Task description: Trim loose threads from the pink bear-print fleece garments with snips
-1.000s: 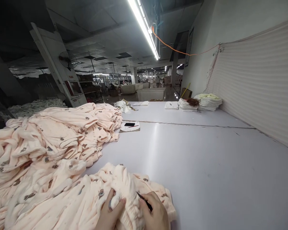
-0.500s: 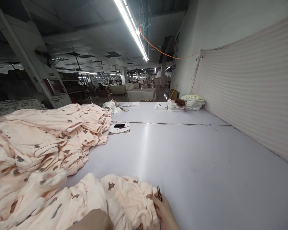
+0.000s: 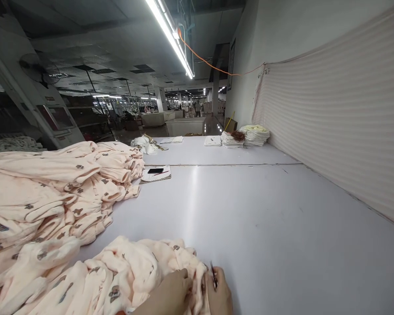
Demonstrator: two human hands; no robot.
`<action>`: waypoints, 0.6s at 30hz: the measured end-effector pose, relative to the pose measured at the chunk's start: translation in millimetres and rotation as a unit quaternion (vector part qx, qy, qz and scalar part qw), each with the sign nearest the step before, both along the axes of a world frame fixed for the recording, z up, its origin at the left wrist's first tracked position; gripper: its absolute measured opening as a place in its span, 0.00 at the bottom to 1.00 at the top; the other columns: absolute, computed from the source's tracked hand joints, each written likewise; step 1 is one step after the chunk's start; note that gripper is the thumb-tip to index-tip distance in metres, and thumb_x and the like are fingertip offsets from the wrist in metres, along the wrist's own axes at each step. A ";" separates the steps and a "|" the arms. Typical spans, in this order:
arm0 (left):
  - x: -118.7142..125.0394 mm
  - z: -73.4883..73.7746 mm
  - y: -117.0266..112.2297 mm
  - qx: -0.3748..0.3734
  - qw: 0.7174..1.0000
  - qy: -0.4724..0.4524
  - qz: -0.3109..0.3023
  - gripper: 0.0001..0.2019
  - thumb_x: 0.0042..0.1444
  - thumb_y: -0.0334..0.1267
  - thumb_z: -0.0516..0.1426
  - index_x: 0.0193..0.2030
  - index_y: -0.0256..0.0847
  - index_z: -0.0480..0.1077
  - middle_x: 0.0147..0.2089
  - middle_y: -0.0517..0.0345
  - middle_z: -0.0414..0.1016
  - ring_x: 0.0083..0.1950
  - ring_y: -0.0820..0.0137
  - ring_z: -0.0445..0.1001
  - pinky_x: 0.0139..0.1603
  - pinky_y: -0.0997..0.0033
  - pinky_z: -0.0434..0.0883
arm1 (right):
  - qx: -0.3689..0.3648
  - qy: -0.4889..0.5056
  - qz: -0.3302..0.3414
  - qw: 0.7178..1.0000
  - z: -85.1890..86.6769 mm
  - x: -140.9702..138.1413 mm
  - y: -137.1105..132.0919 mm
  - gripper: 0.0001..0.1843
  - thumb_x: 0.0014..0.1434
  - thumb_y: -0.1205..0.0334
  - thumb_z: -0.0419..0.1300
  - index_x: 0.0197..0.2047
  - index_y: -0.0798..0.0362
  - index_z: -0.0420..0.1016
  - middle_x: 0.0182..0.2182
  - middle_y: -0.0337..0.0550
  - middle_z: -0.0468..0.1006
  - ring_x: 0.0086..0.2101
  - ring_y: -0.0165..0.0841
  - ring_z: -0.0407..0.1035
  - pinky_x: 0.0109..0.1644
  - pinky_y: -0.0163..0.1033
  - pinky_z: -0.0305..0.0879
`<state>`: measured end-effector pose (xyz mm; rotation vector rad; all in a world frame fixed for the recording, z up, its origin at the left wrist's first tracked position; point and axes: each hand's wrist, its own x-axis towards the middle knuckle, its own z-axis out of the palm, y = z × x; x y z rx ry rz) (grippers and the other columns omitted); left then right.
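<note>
A pale pink plush garment (image 3: 134, 267) with small brown and grey animal prints lies bunched along the table's near edge. My left hand (image 3: 174, 291) is on its right part, fingers curled into the cloth and partly hidden by folds. At the garment's right end, my right hand (image 3: 221, 291) is closed around dark thread snips (image 3: 213, 273), their points upward. The fingers of that hand also touch the cloth's edge. A large heap of the same pink cloth (image 3: 52, 188) lies to the left.
A pale table (image 3: 249, 210) stretches ahead, with a seam across it. A phone (image 3: 156, 170) rests on a paper pad (image 3: 146, 177). Folded white cloth stacks (image 3: 256, 135) stand at the far right, beside a striped cloth sheet (image 3: 331, 109). A crumpled white cloth (image 3: 144, 143) lies at the far left.
My left hand has moved right and onto the garment near my right hand. The right hand has turned more upright with the snips. The view has swung slightly right.
</note>
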<state>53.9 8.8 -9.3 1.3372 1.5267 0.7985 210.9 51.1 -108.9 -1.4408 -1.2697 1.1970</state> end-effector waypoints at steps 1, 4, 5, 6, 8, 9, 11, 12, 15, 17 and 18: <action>0.1 -0.5 -0.9 0.001 0.999 0.034 -0.008 0.04 0.41 0.33 0.59 0.20 0.43 0.68 0.29 0.57 0.64 0.32 0.62 0.63 0.45 0.56 0.57 | 0.007 -0.011 0.003 1.000 0.1 4.7 7.5 0.15 0.50 0.49 0.59 0.38 0.48 0.74 0.36 0.46 0.79 0.39 0.43 0.73 0.42 0.44 0.68; 0.8 0.1 -0.2 0.003 0.994 0.104 -0.029 0.03 0.44 0.31 0.56 0.25 0.42 0.69 0.37 0.54 0.68 0.35 0.62 0.65 0.42 0.60 0.58 | 0.020 -0.018 0.045 0.999 2.8 4.9 23.6 0.09 0.47 0.55 0.60 0.29 0.51 0.74 0.29 0.42 0.78 0.34 0.39 0.73 0.38 0.39 0.68; 1.1 0.6 0.7 0.003 0.993 0.111 -0.033 0.05 0.44 0.30 0.55 0.28 0.42 0.70 0.38 0.54 0.68 0.37 0.62 0.66 0.41 0.62 0.59 | 0.021 -0.013 0.065 0.998 5.3 0.8 25.2 0.08 0.49 0.56 0.59 0.26 0.52 0.73 0.24 0.39 0.76 0.30 0.37 0.72 0.34 0.37 0.68; 1.4 1.2 1.6 0.000 0.993 0.113 -0.032 0.08 0.43 0.30 0.55 0.32 0.42 0.69 0.39 0.55 0.69 0.38 0.62 0.67 0.40 0.64 0.60 | 0.023 -0.006 0.082 0.996 9.1 -4.2 24.8 0.09 0.51 0.56 0.58 0.24 0.52 0.71 0.21 0.36 0.74 0.26 0.34 0.71 0.31 0.35 0.67; 2.4 3.4 3.1 -0.008 0.994 0.111 -0.015 0.14 0.42 0.30 0.56 0.38 0.42 0.66 0.37 0.58 0.70 0.37 0.64 0.68 0.38 0.68 0.61 | 0.033 0.006 0.108 0.994 20.1 -14.0 19.3 0.12 0.56 0.55 0.54 0.26 0.53 0.69 0.20 0.35 0.73 0.25 0.32 0.70 0.28 0.32 0.66; 3.1 5.2 3.5 -0.009 0.993 0.114 -0.001 0.15 0.42 0.30 0.57 0.39 0.43 0.64 0.36 0.59 0.70 0.37 0.65 0.68 0.37 0.69 0.61 | 0.041 0.008 0.116 0.992 27.0 -17.3 15.5 0.13 0.57 0.55 0.53 0.28 0.54 0.70 0.21 0.35 0.73 0.25 0.31 0.70 0.28 0.31 0.66; 3.9 10.3 3.5 0.008 0.994 0.098 0.039 0.13 0.46 0.32 0.55 0.40 0.43 0.62 0.36 0.60 0.70 0.37 0.66 0.67 0.38 0.70 0.61 | 0.064 0.000 0.126 0.990 41.6 -19.6 9.1 0.13 0.59 0.54 0.53 0.31 0.54 0.71 0.24 0.36 0.75 0.27 0.31 0.71 0.30 0.30 0.67; 3.7 13.5 3.2 0.025 0.996 0.063 0.060 0.12 0.48 0.32 0.54 0.41 0.43 0.62 0.37 0.61 0.70 0.38 0.66 0.67 0.39 0.70 0.62 | 0.079 -0.009 0.127 0.989 48.4 -19.0 7.6 0.13 0.59 0.54 0.53 0.32 0.54 0.71 0.26 0.37 0.76 0.28 0.32 0.71 0.32 0.31 0.67; -1.2 23.2 1.8 0.020 0.982 -0.164 0.092 0.14 0.47 0.28 0.51 0.42 0.41 0.67 0.33 0.62 0.71 0.38 0.67 0.68 0.42 0.71 0.62 | 0.128 -0.049 0.112 0.984 63.4 -16.1 11.4 0.13 0.60 0.54 0.51 0.38 0.52 0.71 0.33 0.43 0.78 0.34 0.36 0.71 0.39 0.35 0.65; -7.0 28.2 1.1 -0.028 0.956 -0.279 0.088 0.12 0.43 0.26 0.50 0.34 0.36 0.71 0.30 0.60 0.72 0.35 0.68 0.68 0.40 0.71 0.62 | 0.152 -0.078 0.101 0.980 69.6 -17.1 17.6 0.14 0.61 0.52 0.50 0.40 0.52 0.70 0.35 0.46 0.77 0.36 0.39 0.71 0.41 0.39 0.64; -9.9 30.1 0.9 -0.050 0.946 -0.307 0.086 0.11 0.42 0.26 0.50 0.31 0.35 0.71 0.29 0.58 0.72 0.35 0.68 0.68 0.39 0.71 0.63 | 0.161 -0.091 0.099 0.978 72.4 -18.4 20.4 0.14 0.60 0.52 0.50 0.40 0.51 0.70 0.34 0.46 0.77 0.35 0.40 0.70 0.40 0.40 0.64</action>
